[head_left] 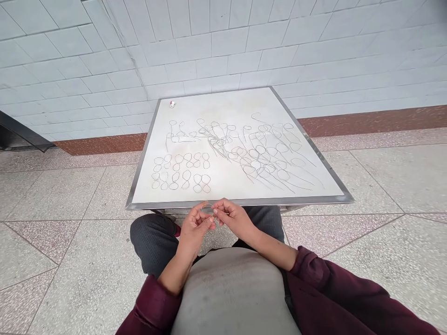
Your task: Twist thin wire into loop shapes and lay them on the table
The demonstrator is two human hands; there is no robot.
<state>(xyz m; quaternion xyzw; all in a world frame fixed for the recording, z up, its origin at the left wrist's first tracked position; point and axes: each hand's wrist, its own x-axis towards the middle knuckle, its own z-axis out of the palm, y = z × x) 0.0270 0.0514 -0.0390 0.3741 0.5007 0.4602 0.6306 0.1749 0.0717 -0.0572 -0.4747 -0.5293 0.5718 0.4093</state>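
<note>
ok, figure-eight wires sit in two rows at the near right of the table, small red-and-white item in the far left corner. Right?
Wrong side: the head view shows the figure-eight wires in two rows at the near left of the table. Small red-and-white item: far left corner, yes.

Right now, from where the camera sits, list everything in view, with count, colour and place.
Wire piece: one, thin, colour unclear, between both hands
Figure-eight wires: about a dozen, dark, table's near left, two rows
Loop-ended wires: many, overlapping, dark, table's middle and right
Small object: one, white and red, far left corner
Table: one, white top, grey edging, ahead
Wall tiles: many, whitish, behind table
Skirting band: one, reddish brown, wall's foot
Speckled floor: one, pale grey and pinkish, around table
Trouser legs: two, dark grey, below table edge
Shirt: one, grey, bottom centre
Sleeves: two, maroon, bottom
Left hand, right hand: two, bare, at near edge
</note>
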